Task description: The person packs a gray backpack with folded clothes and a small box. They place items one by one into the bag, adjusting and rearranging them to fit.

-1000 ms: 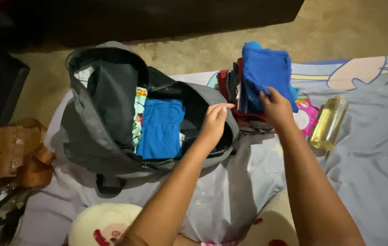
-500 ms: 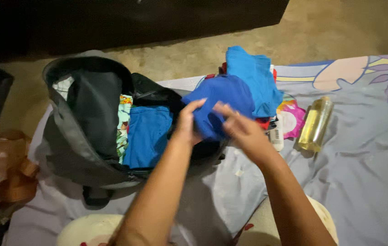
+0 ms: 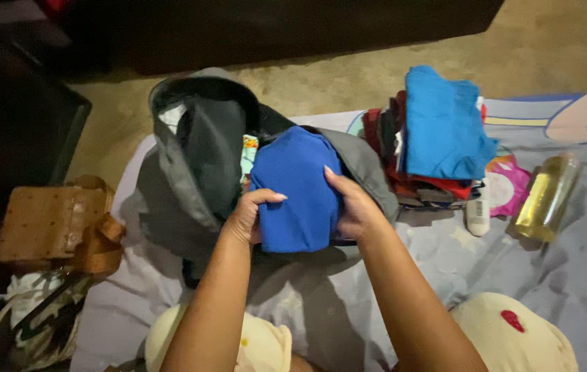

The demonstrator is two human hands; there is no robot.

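Head view: my left hand (image 3: 246, 219) and right hand (image 3: 353, 207) now clasp the folded blue garment (image 3: 297, 189) from both sides over the open grey backpack (image 3: 190, 165) at frame centre, lifted off the clothes stack (image 3: 438, 138) upper right, so it looks about to go in.

A backpack (image 3: 190, 172) lies open on the sheet (image 3: 569, 275) at the middle of the view, and a folded garment (image 3: 297, 189) rests in its mouth, with the left hand (image 3: 248, 217) at the garment's 9 o'clock edge and the right hand (image 3: 352, 207) at its 3 o'clock edge. At 3 o'clock from the backpack sits a pile of folded clothes (image 3: 438, 134), with a small tube (image 3: 478, 215) at the pile's 5 o'clock and a bottle (image 3: 548, 200) lying farther out at 4 o'clock. At 9 o'clock from the backpack, off the sheet, stands a bag (image 3: 56, 224), with a shoe (image 3: 28, 320) at its 6 o'clock.
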